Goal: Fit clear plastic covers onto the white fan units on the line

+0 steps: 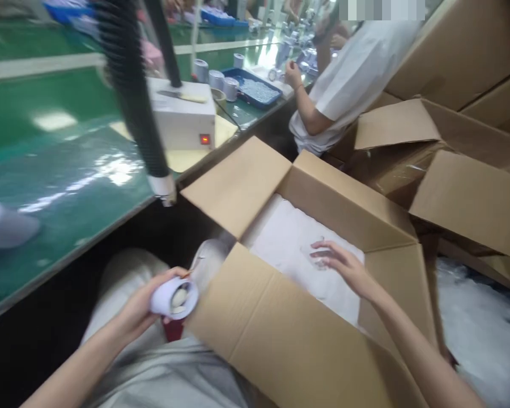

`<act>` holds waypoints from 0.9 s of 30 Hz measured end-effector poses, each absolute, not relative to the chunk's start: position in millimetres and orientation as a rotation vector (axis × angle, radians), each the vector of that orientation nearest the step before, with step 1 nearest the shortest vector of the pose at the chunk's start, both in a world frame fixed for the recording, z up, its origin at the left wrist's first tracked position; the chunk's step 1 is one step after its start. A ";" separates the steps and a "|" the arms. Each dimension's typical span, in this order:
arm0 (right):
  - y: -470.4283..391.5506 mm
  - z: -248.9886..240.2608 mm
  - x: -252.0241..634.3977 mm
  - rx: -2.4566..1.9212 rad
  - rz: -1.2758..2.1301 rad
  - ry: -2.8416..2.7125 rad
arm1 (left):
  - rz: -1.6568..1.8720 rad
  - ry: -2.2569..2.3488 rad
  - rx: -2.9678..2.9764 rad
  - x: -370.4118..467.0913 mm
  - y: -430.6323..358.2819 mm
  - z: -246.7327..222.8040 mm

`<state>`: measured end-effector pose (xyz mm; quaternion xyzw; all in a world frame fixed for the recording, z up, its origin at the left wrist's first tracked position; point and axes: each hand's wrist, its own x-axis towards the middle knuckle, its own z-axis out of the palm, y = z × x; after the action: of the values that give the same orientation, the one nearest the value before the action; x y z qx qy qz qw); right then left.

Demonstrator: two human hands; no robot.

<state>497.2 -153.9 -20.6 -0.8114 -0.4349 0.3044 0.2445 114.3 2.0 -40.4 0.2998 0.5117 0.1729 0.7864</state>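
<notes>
Above my lap, my left hand (136, 306) is closed around a pale lavender cup-shaped plastic part (162, 297). Its open end faces right and shows a round whitish piece inside. My right hand (351, 271) reaches into an open cardboard box (276, 328), fingers apart, over a white layer (276, 238) that covers the contents. Small shiny specks show by the right fingertips, too blurred to make out. Whether those fingers touch the white layer I cannot tell.
A black ribbed hose (130, 85) hangs before a grey machine (187, 119) with a lit red switch on the green bench (59, 153). Another lavender part (8, 225) lies left. A blue tray (255, 90) and co-worker (348, 73) are beyond; more cartons (471, 198) stand right.
</notes>
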 end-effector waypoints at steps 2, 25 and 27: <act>-141.3 -4.9 425.5 -1.740 0.822 -1.734 | 0.267 0.930 0.798 114.5 4.1 -34.1; -81.1 17.1 257.5 -1.395 1.224 -1.211 | 0.469 0.518 1.855 49.1 -1.9 -13.1; -80.7 16.7 261.0 -1.341 1.316 -1.123 | 0.439 0.518 1.719 48.9 -5.2 -8.4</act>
<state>261.0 -80.7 16.7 -0.5444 -0.4561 0.5341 0.4585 48.9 -5.2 -8.4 0.7422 0.2238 0.1895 0.6026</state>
